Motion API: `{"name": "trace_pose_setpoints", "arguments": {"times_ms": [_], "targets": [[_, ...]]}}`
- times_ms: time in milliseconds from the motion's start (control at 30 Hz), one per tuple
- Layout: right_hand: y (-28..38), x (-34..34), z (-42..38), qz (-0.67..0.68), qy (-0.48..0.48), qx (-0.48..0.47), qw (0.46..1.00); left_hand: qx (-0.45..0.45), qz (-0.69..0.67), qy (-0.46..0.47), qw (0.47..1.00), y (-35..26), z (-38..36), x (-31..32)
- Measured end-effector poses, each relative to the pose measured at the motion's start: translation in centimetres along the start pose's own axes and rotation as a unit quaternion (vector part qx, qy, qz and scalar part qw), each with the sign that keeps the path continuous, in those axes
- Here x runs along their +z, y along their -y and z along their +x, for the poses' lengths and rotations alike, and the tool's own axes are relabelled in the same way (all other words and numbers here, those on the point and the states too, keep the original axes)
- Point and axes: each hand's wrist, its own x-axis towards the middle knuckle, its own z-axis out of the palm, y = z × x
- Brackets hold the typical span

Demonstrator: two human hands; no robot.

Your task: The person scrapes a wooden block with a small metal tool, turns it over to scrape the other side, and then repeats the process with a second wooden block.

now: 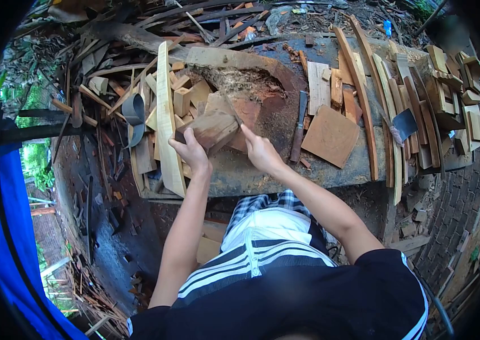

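Observation:
My left hand [194, 153] grips a chunky wooden block [214, 129] by its near left side and holds it tilted over the workbench. My right hand [261, 152] is closed around the handle of a knife [232, 109], whose narrow blade points away from me along the block's right side. Fingers cover most of that handle. Behind the block is a worn, hollowed wooden slab [206, 56]. To the right of my right hand lies a chisel-like tool [298, 127] with a wooden handle, next to a square wooden board [331, 136].
A long pale plank [168, 124] lies left of my left hand, beside piled wood offcuts [182, 101]. Long curved strips [359, 96] and stacked wood pieces [449, 96] occupy the bench's right side. Scrap wood [155, 28] heaps up beyond. A blue tarp [2, 226] hangs at left.

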Motion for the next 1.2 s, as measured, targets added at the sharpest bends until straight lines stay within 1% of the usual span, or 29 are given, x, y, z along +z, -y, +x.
{"name": "trace_pose_setpoints", "arguments": {"times_ms": [33,67,100,167,200,233,300,367,400,433,500,633,667,700,733,767,800,833,900,933,967,1000,1033,1067,1100,1133,1167,1200], "targets": [[0.9,-0.5,-0.6,0.015,0.035,0.039,0.999,0.007,0.005,-0.002,1.0,-0.4,-0.2,0.3],[1.6,-0.8,-1.8,0.012,0.047,0.009,0.999,-0.022,-0.026,0.006,0.999,-0.6,-0.3,0.4],[2.0,-0.3,-2.5,-0.004,-0.033,-0.128,0.991,-0.026,-0.026,0.006,0.999,-0.7,-0.4,0.7],[2.1,-1.2,-2.4,0.025,0.043,0.008,0.999,-0.023,-0.038,-0.004,0.999,-0.5,-0.5,0.5],[0.5,-0.5,-1.2,0.044,0.007,-0.005,0.999,-0.025,-0.026,-0.014,0.999,-0.4,-0.3,0.6],[-0.4,-0.2,0.2,0.02,-0.012,0.0,1.0,-0.022,-0.029,-0.015,0.999,-0.5,-0.2,0.8],[-1.3,0.8,0.3,0.012,-0.026,0.0,1.0,-0.006,0.01,-0.021,1.0,-0.8,-0.1,1.3],[1.3,-0.7,-1.9,0.019,0.027,0.003,0.999,-0.009,-0.012,-0.018,1.0,-1.1,0.1,1.8],[1.1,-0.1,-2.6,0.01,-0.021,-0.072,0.997,-0.018,-0.028,-0.019,0.999,-1.0,-0.1,1.8],[0.6,-0.2,-2.2,0.01,-0.017,-0.067,0.998,-0.023,-0.026,-0.02,0.999,-0.7,-0.1,1.7],[0.1,-0.8,-0.5,0.032,0.017,0.03,0.999,-0.003,-0.013,-0.022,1.0,-0.6,0.2,1.8],[0.9,-0.5,-1.0,0.033,0.035,0.047,0.998,0.0,-0.011,-0.024,1.0,-1.1,-0.1,1.9],[-1.1,1.2,-1.5,0.0,-0.047,-0.108,0.993,-0.014,-0.038,-0.013,0.999,-1.1,-0.2,1.7],[-0.6,0.4,-1.6,0.0,-0.045,-0.105,0.993,-0.017,-0.036,-0.013,0.999,-1.0,-0.2,1.4],[0.6,-1.0,-1.6,0.028,0.014,-0.008,0.999,0.005,-0.016,0.013,1.0,-0.8,-0.3,0.8],[1.2,-1.9,-1.4,0.056,0.073,0.087,0.992,0.029,0.004,0.039,0.999,-0.6,-0.5,0.2],[-2.5,0.0,0.4,0.023,-0.022,-0.005,0.999,0.063,0.028,0.048,0.996,-0.5,-0.8,-0.1],[-4.0,0.4,1.3,-0.016,-0.048,-0.055,0.997,0.067,0.027,0.045,0.996,-0.4,-1.1,-0.4],[-2.4,-0.3,0.4,0.0,-0.02,-0.006,1.0,0.189,0.099,0.109,0.971,-0.2,-1.7,-0.7],[-1.5,-0.2,-0.7,0.02,-0.014,-0.024,0.999,0.197,0.07,0.115,0.971,-0.2,-2.2,-0.4],[-0.7,0.1,-1.9,0.04,-0.007,-0.039,0.998,0.195,0.068,0.116,0.972,-0.1,-2.3,-0.2],[-0.2,0.1,-2.3,0.015,-0.013,-0.057,0.998,0.195,0.067,0.1,0.973,0.3,-2.4,-0.2],[0.0,0.1,-2.1,0.015,-0.009,-0.051,0.999,0.194,0.068,0.084,0.975,0.3,-2.9,-0.3],[0.0,-0.3,-1.0,0.02,-0.001,-0.004,1.0,0.16,0.064,0.069,0.983,0.2,-3.2,-0.4],[0.1,-0.7,0.1,0.024,0.005,0.037,0.999,0.161,0.063,0.067,0.983,0.2,-3.3,-0.4],[0.1,-0.4,0.7,0.024,-0.023,0.002,0.999,0.144,0.059,0.061,0.986,0.1,-3.2,-0.5],[0.1,-0.4,0.6,0.025,-0.027,-0.001,0.999,0.128,0.053,0.057,0.989,-0.1,-2.9,-0.4],[1.9,-1.5,-0.4,0.014,0.02,0.041,0.999,0.131,0.049,0.06,0.988,0.0,-2.9,-0.4]]}}
